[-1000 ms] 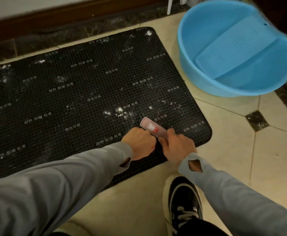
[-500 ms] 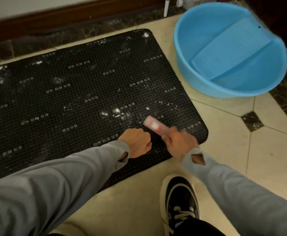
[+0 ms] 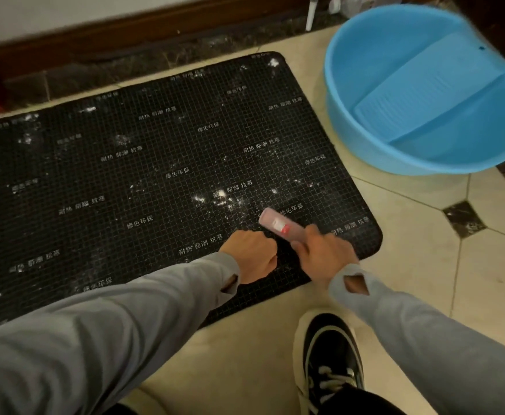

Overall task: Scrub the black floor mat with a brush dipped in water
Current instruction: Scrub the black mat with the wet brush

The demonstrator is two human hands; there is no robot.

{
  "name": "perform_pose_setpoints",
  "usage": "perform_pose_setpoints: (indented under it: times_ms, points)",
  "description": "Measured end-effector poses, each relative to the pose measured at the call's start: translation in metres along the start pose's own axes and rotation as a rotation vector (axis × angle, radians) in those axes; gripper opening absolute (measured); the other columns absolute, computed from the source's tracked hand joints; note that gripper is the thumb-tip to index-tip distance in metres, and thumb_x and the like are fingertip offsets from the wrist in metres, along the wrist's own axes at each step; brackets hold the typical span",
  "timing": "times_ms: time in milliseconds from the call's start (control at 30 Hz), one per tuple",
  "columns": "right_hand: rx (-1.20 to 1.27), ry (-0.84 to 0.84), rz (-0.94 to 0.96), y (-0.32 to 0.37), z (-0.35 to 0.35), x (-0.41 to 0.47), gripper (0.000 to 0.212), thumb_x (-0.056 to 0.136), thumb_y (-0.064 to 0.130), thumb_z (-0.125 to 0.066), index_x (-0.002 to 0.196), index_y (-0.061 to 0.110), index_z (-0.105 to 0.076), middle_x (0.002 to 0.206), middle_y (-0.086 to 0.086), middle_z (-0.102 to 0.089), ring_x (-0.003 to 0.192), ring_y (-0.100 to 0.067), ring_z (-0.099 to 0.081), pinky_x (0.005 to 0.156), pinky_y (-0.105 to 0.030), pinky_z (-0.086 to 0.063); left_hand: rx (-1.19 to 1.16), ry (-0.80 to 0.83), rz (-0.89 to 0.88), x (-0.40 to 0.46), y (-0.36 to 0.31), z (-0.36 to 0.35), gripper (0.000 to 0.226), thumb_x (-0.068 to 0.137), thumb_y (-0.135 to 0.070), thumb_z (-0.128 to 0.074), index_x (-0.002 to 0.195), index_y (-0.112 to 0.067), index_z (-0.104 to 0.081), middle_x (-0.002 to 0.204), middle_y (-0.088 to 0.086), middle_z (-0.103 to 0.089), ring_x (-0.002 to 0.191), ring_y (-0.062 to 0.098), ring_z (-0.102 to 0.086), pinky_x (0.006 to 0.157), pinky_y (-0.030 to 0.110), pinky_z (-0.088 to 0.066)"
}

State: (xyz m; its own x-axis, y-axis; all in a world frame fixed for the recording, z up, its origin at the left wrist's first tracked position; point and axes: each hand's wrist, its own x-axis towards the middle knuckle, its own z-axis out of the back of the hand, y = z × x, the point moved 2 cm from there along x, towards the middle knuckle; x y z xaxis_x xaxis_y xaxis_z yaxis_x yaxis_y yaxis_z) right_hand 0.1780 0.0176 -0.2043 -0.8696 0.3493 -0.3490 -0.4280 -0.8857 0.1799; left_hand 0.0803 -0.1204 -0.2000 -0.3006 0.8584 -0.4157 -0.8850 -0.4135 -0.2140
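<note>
A black floor mat (image 3: 143, 187) with a fine grid, white printed characters and white specks lies on the tiled floor. My right hand (image 3: 323, 253) grips a pale pink brush (image 3: 278, 224) with a red-and-white label, pressed onto the mat near its near right corner. My left hand (image 3: 252, 256) rests as a closed fist on the mat just left of the brush, holding nothing that I can see. A blue plastic basin (image 3: 380, 139) with a ribbed washboard inside stands on the floor to the right of the mat.
Beige tiles (image 3: 470, 289) with dark diamond insets (image 3: 462, 218) lie to the right. A dark wooden skirting (image 3: 155, 28) runs behind the mat. My black shoe (image 3: 329, 354) stands by the mat's near edge. A white leg and bottles (image 3: 350, 3) sit at the back.
My right hand and the brush slid a little to the right, away from my left fist, and the hand is blurred with motion. The left fist stays on the mat.
</note>
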Motion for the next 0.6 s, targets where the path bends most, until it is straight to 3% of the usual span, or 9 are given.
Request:
perform_pose_setpoints:
  times_ms: [67,233,300,467,600]
  points:
    - [-0.028,0.002,-0.026,-0.004,-0.004,-0.004,0.03,0.099,0.047,-0.038,0.1,0.018,-0.042,0.074,0.002,-0.061,0.064,-0.024,-0.063,0.057,-0.031,-0.046,-0.003,0.012,0.014,0.0,0.001,-0.002,0.034,0.102,-0.034,-0.036,0.076,-0.017,-0.051,0.064,-0.005,-0.047,0.062,0.019,-0.056,0.066,0.036,-0.051]
    - [0.039,-0.156,-0.484,-0.09,0.03,0.008,0.035,0.1,0.043,-0.041,0.102,0.008,-0.049,0.065,-0.003,-0.046,0.055,-0.023,-0.045,0.053,-0.031,-0.035,-0.076,0.006,0.023,0.001,0.003,0.0,0.041,0.102,-0.032,-0.036,0.064,-0.019,-0.042,0.064,-0.003,-0.055,0.057,0.016,-0.056,0.065,0.037,-0.054]
    - [0.001,-0.152,-0.447,-0.091,0.036,0.01,0.038,0.1,0.043,-0.041,0.104,0.006,-0.05,0.065,-0.001,-0.044,0.058,-0.025,-0.046,0.056,-0.033,-0.036,-0.092,-0.008,0.025,0.002,0.002,0.002,0.041,0.102,-0.032,-0.037,0.063,-0.02,-0.039,0.062,-0.003,-0.052,0.056,0.016,-0.054,0.066,0.037,-0.055]
    - [0.059,-0.051,-0.117,-0.021,0.003,0.001,0.032,0.099,0.046,-0.042,0.096,0.015,-0.047,0.076,-0.001,-0.059,0.063,-0.024,-0.057,0.059,-0.031,-0.043,-0.132,-0.027,0.087,0.009,0.001,0.009,0.042,0.102,-0.036,-0.039,0.064,-0.019,-0.038,0.064,-0.004,-0.052,0.059,0.015,-0.056,0.069,0.037,-0.057]
    - [-0.022,-0.042,-0.158,-0.031,-0.005,-0.008,0.034,0.1,0.048,-0.037,0.1,0.014,-0.043,0.073,0.0,-0.054,0.066,-0.027,-0.06,0.059,-0.032,-0.042,-0.147,-0.016,0.11,0.012,0.001,0.009,0.042,0.102,-0.036,-0.041,0.063,-0.019,-0.04,0.063,-0.003,-0.054,0.059,0.016,-0.057,0.069,0.039,-0.057]
